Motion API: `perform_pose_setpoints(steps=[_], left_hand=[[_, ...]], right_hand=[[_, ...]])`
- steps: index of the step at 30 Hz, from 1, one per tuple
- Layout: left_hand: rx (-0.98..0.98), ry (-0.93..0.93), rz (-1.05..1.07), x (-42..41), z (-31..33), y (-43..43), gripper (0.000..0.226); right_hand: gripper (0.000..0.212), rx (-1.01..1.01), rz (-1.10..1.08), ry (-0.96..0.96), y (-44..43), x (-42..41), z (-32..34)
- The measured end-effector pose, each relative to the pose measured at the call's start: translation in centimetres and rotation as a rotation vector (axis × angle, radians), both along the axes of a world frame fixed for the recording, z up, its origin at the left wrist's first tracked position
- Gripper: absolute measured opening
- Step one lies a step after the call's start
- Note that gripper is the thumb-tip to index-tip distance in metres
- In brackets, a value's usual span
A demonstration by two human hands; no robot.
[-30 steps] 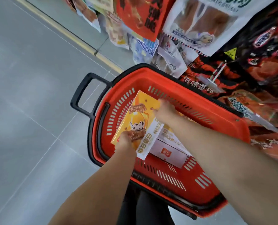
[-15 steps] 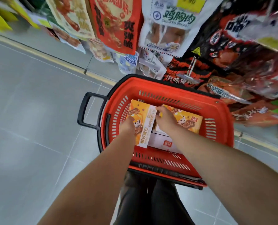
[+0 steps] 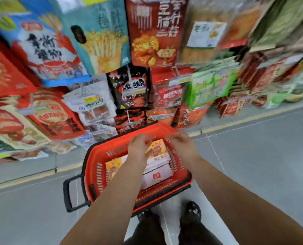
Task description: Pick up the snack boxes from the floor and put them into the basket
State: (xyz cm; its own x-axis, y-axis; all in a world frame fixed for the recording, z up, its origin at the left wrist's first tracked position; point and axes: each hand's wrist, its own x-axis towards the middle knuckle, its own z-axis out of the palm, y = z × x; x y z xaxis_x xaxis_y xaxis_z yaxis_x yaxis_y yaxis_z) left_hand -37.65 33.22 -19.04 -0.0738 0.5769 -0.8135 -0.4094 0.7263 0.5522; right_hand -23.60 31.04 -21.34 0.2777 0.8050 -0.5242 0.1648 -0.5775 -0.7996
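Observation:
A red plastic basket (image 3: pixel 94 161) stands on the grey floor in front of my feet. Inside it lie yellow snack boxes (image 3: pixel 158 149) with a cartoon print, one partly under my left forearm (image 3: pixel 111 167), and a white box (image 3: pixel 157 175) with a small red logo. My left hand (image 3: pixel 140 149) hovers over the middle of the basket, fingers loosely apart, holding nothing. Close to the far right rim, my right hand (image 3: pixel 182 146) is likewise empty, with its fingers slightly curled. Neither hand touches the boxes.
The basket's black pull handle (image 3: pixel 67 191) sticks out to the left. A rack of hanging snack bags (image 3: pixel 134 89) rises right behind the basket. A yellow floor line (image 3: pixel 32 175) runs along the rack's base. My black shoe (image 3: pixel 193 209) shows below the basket.
Both hands have let go of the yellow box and lifted off it; it now lies in the basket. The view has tilted upward, showing more of the rack.

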Motion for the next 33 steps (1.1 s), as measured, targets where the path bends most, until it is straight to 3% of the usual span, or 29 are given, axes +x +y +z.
perform_pose_setpoints(steps=[4, 15, 23, 30, 33], left_hand=[[0.088, -0.041, -0.2, 7.4, 4.3, -1.0, 0.005], [0.207, -0.179, -0.504, 30.7, 9.9, -8.5, 0.018], [0.214, -0.199, -0.621, 43.8, 10.8, -13.5, 0.02], [0.209, -0.144, -0.776, 53.6, 9.3, -14.6, 0.018], [0.199, -0.137, -0.814, 58.2, 8.4, -13.8, 0.019]], right_hand=[[0.008, 0.119, -0.284, 0.125, -3.8, 6.9, 3.4], [0.009, 0.256, -0.661, 0.207, -17.0, 28.5, 7.6], [0.008, 0.331, -0.91, 0.219, -26.5, 42.0, 8.1], [0.015, 0.332, -1.098, 0.246, -29.8, 49.6, 6.9], [0.008, 0.316, -1.132, 0.236, -29.8, 53.0, 6.2]])
